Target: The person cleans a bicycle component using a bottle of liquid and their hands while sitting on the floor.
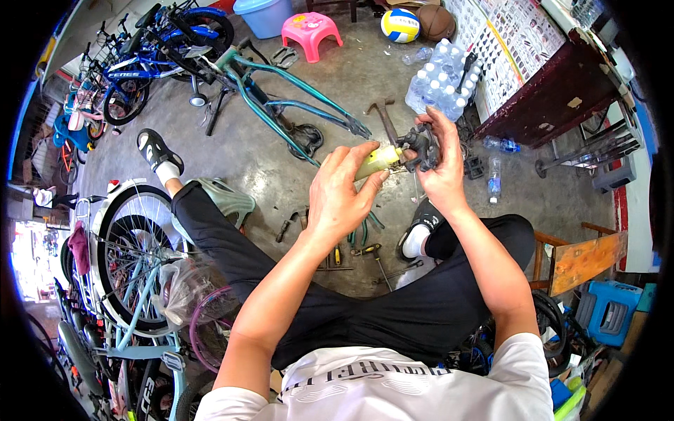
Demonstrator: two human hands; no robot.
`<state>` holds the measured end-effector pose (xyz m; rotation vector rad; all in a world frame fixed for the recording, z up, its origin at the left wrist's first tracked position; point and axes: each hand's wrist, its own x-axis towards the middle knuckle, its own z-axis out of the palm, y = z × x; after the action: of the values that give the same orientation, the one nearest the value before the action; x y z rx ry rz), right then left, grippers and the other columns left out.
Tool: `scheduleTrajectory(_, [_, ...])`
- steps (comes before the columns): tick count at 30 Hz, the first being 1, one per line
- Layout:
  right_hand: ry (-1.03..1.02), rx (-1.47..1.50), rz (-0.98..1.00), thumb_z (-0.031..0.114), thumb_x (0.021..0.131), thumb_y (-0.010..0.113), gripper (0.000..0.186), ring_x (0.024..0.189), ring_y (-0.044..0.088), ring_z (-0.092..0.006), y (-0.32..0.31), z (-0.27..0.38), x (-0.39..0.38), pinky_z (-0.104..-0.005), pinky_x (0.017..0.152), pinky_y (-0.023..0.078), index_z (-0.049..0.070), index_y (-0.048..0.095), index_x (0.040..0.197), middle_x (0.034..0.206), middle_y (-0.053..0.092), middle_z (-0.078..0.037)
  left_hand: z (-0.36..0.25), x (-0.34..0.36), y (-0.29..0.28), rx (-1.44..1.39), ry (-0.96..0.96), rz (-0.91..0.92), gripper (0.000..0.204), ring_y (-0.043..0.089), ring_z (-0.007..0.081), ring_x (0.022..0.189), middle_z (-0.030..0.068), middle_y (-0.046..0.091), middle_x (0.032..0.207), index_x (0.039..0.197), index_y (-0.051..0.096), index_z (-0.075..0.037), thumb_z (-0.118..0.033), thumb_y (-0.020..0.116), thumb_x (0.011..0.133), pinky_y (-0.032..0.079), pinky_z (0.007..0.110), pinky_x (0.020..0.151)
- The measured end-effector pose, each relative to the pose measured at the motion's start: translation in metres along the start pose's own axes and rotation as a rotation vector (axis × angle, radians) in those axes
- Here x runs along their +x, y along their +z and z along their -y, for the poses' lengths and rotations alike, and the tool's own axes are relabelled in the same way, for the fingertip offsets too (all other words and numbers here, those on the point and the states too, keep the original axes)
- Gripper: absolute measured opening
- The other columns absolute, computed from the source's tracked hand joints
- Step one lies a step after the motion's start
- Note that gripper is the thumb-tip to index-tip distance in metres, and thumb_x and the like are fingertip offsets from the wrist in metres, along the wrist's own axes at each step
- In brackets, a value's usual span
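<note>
My left hand point(335, 196) is closed around a pale yellow tube point(376, 161), angled toward my right hand. My right hand point(442, 168) grips a black metal part point(423, 146), whose exact kind I cannot tell; the tube's tip meets it or is just short of it. Behind them on the floor lies a hammer point(386, 117). A teal bicycle frame point(306, 87) lies beyond my left hand. Beneath my arms, between my legs, are screwdrivers point(373, 250) and other hand tools.
Bicycles point(130, 78) crowd the left side, along with a white-rimmed wheel point(111, 238). A pink stool point(312, 29), blue tub point(264, 15), balls point(400, 24) and bottled-water pack point(439, 88) stand ahead. A dark cabinet point(530, 95) and wooden piece point(586, 259) are at right.
</note>
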<state>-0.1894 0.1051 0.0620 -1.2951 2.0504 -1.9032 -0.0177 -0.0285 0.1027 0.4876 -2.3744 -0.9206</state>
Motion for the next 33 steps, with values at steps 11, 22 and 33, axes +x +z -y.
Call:
scheduleTrajectory(11, [0.522, 0.534, -0.082, -0.004, 0.097, 0.073, 0.059, 0.124, 0.070, -0.0298, -0.006, -0.005, 0.004, -0.0440, 0.104, 0.062, 0.003, 0.048, 0.150, 0.138, 0.063, -0.015, -0.002, 0.009, 0.005, -0.177, -0.058, -0.044, 0.042, 0.073, 0.0248, 0.103, 0.0116, 0.075, 0.115, 0.135, 0.072, -0.006, -0.014, 0.083, 0.095, 0.057, 0.037, 0.090])
scheduleTrajectory(22, [0.516, 0.762, 0.034, -0.009, 0.091, 0.069, 0.079, 0.131, 0.063, -0.0277, -0.014, 0.004, 0.000, -0.0472, 0.109, 0.057, 0.005, 0.035, 0.161, 0.156, 0.049, -0.015, -0.002, 0.005, 0.016, -0.288, -0.174, -0.004, 0.043, 0.073, 0.0239, 0.113, 0.0130, 0.076, 0.125, 0.136, 0.071, -0.005, -0.014, 0.082, 0.096, 0.057, 0.037, 0.097])
scheduleTrajectory(33, [0.345, 0.699, 0.157, 0.009, 0.084, 0.093, 0.113, 0.144, 0.056, -0.0295, -0.008, 0.018, -0.002, -0.0455, 0.115, 0.054, 0.014, 0.022, 0.172, 0.164, 0.041, -0.016, 0.000, 0.008, 0.003, -0.225, -0.141, -0.024, 0.043, 0.073, 0.0245, 0.107, 0.0125, 0.076, 0.120, 0.136, 0.071, -0.007, -0.016, 0.083, 0.096, 0.057, 0.037, 0.093])
